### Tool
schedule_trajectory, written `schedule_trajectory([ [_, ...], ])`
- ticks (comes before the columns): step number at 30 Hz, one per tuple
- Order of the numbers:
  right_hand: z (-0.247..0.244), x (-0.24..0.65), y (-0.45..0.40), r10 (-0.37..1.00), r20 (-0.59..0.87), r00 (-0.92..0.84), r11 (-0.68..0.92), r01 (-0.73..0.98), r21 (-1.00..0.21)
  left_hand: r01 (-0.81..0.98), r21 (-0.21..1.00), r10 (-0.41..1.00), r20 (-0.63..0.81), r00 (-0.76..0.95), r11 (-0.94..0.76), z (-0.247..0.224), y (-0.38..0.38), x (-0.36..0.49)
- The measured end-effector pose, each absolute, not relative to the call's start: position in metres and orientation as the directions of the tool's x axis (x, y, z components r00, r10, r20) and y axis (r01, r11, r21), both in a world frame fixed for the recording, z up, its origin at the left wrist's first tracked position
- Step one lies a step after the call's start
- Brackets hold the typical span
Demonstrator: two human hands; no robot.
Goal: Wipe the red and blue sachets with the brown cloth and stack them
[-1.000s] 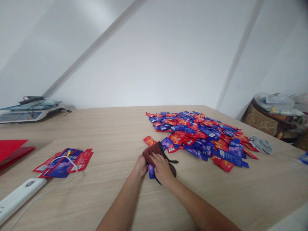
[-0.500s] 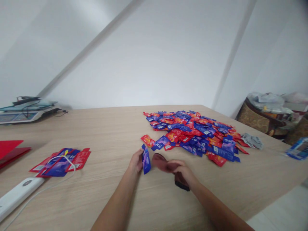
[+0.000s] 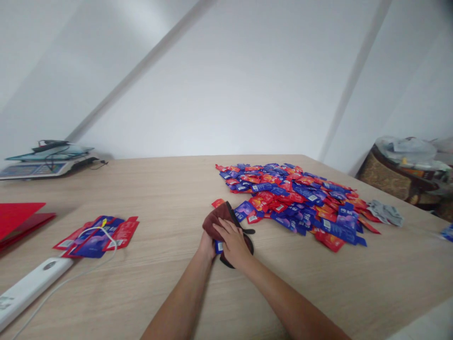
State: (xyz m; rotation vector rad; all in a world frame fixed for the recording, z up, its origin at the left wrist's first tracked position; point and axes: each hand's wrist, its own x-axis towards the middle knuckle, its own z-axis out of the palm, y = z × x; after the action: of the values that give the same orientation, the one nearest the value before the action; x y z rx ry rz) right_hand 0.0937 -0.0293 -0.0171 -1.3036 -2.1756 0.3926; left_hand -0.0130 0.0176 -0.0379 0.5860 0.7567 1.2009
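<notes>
My left hand [image 3: 206,247] is closed on a blue packet [image 3: 219,247], most of which is covered. Over the packet lies a dark brown cloth piece with black edging [image 3: 213,218]; its exact kind is unclear. My right hand [image 3: 232,242] presses this cloth against the packet and the left hand, its fingers lying across the fabric. The left fingers are largely hidden under the cloth. Just beyond both hands, a big heap of red and blue packets [image 3: 283,193] spreads over the wooden table [image 3: 152,189].
At left, several red and blue packets [image 3: 95,243] lie under a white cable beside a long white device [image 3: 33,288]. A red folder [image 3: 21,219] and a scale [image 3: 49,167] stand farther left. Grey gloves [image 3: 385,212] lie right of the heap; a patterned chair [image 3: 384,177] stands beyond.
My right hand has moved left with the brown cloth and laid it over the blue packet in my left hand. The whole view has shifted slightly.
</notes>
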Motion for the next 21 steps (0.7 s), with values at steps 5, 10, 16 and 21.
schedule_trajectory([
  [5, -0.030, 0.108, -0.023, 0.838, 0.302, -0.454, 0.538, 0.604, -0.588, -0.706, 0.550, 0.895, -0.266, 0.358, 0.446, -0.035, 0.022, -0.019],
  [10, -0.034, 0.129, -0.055, 0.800, 0.286, -0.527, 0.560, 0.486, -0.671, -0.654, 0.526, 0.839, -0.317, 0.442, 0.544, -0.033, 0.023, -0.019],
  [16, -0.019, 0.156, -0.058, 0.811, 0.245, -0.531, 0.423, 0.242, -0.873, -0.696, 0.576, 0.902, -0.303, 0.306, 0.429, -0.033, 0.026, -0.022],
  [21, 0.001, 0.146, -0.021, 0.885, 0.449, -0.123, 0.464, 0.166, -0.870, -0.640, 0.603, 0.879, -0.310, 0.361, 0.476, -0.040, 0.026, -0.018],
])
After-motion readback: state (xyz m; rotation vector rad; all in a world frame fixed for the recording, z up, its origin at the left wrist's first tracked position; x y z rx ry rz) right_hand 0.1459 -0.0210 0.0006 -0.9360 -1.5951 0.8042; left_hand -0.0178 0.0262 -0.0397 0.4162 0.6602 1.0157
